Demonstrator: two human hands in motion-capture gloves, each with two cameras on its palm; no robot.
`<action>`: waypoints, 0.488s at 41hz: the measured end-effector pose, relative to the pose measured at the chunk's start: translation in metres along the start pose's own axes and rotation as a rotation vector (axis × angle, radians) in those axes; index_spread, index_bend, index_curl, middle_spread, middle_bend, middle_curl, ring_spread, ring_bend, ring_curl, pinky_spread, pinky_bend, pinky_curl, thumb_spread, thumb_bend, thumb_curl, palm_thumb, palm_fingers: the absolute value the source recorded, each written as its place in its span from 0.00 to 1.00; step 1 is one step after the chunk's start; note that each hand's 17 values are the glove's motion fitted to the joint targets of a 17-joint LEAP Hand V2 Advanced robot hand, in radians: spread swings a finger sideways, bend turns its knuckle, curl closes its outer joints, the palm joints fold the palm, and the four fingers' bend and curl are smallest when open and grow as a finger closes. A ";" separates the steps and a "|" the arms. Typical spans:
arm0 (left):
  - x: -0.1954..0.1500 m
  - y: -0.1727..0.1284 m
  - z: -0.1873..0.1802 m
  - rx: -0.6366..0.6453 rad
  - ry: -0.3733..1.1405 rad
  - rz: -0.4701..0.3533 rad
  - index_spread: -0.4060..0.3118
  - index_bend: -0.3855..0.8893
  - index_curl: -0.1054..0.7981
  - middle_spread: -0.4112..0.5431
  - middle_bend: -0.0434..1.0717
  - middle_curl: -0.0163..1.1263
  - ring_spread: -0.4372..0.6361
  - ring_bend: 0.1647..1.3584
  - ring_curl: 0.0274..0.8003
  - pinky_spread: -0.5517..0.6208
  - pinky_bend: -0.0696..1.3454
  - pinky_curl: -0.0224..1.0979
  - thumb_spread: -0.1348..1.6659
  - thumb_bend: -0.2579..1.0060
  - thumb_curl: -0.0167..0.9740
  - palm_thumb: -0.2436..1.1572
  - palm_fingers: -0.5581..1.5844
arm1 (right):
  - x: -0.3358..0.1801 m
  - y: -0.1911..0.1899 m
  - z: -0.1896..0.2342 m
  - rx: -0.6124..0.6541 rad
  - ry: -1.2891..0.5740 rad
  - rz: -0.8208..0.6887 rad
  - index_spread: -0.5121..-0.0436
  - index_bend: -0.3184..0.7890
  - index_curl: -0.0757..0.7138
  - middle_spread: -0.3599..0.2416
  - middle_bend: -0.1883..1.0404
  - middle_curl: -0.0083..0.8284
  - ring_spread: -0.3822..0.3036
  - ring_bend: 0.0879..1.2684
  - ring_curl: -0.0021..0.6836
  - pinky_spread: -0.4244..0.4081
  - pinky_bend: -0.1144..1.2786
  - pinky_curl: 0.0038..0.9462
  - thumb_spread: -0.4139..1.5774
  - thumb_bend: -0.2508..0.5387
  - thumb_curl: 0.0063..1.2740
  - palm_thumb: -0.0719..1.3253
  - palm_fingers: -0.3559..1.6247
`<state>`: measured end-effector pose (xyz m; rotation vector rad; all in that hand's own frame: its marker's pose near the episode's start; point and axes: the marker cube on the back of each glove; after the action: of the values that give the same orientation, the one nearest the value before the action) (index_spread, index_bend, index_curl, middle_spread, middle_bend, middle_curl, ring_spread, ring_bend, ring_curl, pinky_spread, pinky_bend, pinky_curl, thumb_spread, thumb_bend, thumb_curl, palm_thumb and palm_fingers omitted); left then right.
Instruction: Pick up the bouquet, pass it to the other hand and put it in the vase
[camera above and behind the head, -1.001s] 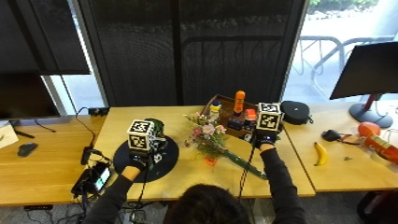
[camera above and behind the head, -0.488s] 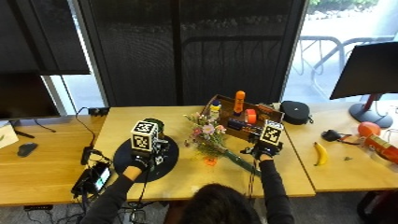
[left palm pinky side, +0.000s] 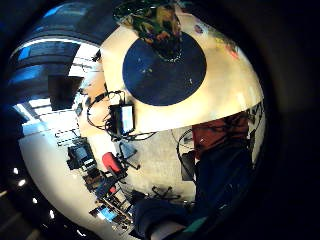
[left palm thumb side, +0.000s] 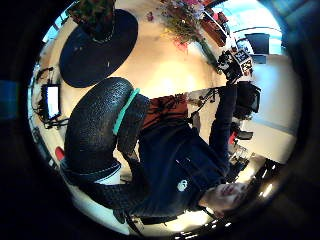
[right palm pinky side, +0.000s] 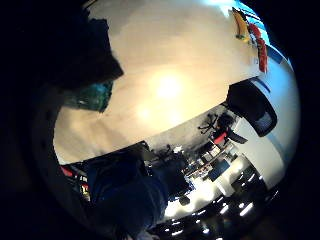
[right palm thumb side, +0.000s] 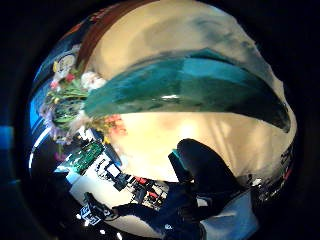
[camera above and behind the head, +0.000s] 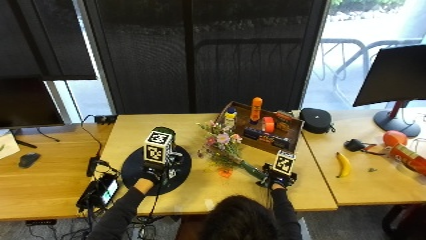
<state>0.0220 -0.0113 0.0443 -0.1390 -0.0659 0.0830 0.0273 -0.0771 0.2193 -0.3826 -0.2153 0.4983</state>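
Note:
The bouquet (camera above and behind the head: 221, 145) lies on the table, its pale and pink flowers towards the far side. Its green wrapped stem (camera above and behind the head: 251, 170) points at my right hand (camera above and behind the head: 278, 179). That hand hovers over the stem end. In the right thumb side view the green stem (right palm thumb side: 190, 90) fills the picture, and the thumb (right palm thumb side: 205, 175) stays apart from it with bare table between. My left hand (camera above and behind the head: 154, 172) rests on the round black mat (camera above and behind the head: 136, 172) and holds nothing. The mottled vase (left palm pinky side: 155, 25) stands on the mat (left palm pinky side: 165, 70) just beyond that palm.
A brown tray (camera above and behind the head: 293, 145) with an orange bottle (camera above and behind the head: 255, 109) and other items stands behind the bouquet. A banana (camera above and behind the head: 343, 165) and a black case (camera above and behind the head: 314, 120) lie to the right. A small screen device (camera above and behind the head: 103, 190) with cables sits at the left front corner.
My right hand has come from beside the tray towards the near edge and down to the bouquet's stem end. The left hand has barely moved on the mat.

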 end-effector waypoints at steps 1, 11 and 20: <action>0.000 0.000 0.000 0.000 -0.001 0.000 0.52 0.42 0.42 0.65 0.21 0.28 0.78 0.32 0.26 0.84 0.34 0.29 0.76 0.19 0.26 0.33 0.29 | 0.000 -0.001 0.006 0.009 0.007 0.007 0.70 0.39 0.32 0.40 0.42 0.54 0.28 0.40 0.57 0.56 0.46 0.37 0.72 0.29 0.24 0.45 0.47; 0.001 0.000 0.006 -0.011 -0.008 -0.002 0.53 0.40 0.41 0.65 0.22 0.29 0.78 0.33 0.28 0.84 0.34 0.30 0.76 0.19 0.27 0.33 0.28 | -0.013 0.005 0.053 0.140 -0.092 0.073 0.52 0.50 0.41 0.31 0.41 0.55 0.22 0.34 0.55 0.53 0.36 0.33 0.71 0.29 0.24 0.47 0.50; 0.009 0.008 0.015 -0.035 -0.036 0.029 0.53 0.41 0.41 0.65 0.22 0.30 0.78 0.34 0.28 0.84 0.35 0.30 0.76 0.19 0.27 0.33 0.28 | -0.030 0.014 0.054 0.314 -0.215 0.136 0.51 0.60 0.53 0.25 0.41 0.58 0.15 0.35 0.58 0.29 0.29 0.33 0.75 0.37 0.26 0.60 0.70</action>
<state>0.0291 -0.0006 0.0585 -0.1738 -0.1011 0.1137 -0.0205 -0.0643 0.2592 -0.0358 -0.3148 0.6974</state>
